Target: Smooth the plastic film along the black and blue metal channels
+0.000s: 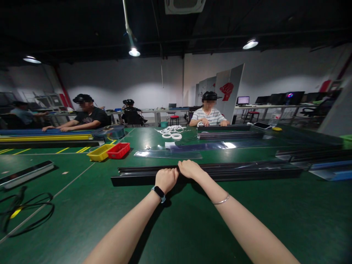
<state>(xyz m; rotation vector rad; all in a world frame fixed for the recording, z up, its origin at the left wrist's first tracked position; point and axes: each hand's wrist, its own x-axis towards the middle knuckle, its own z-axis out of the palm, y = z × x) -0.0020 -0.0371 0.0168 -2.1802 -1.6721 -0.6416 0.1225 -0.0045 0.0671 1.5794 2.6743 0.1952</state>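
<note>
A long black channel profile lies crosswise on the green table in front of me. My left hand, wearing a watch, is closed over the channel left of its middle. Right beside it, my right hand is closed at the channel's far side, its fingers bent downward. The two hands nearly touch. Inside the channel to the right, a shiny clear plastic strip shows. My fingertips are hidden, so I cannot tell whether they also pinch the strip.
Beyond the channel lie clear plastic sheets and white tape rolls. Yellow and red bins stand at left, near black cables. More profiles lie at right. A co-worker sits opposite; another works at left.
</note>
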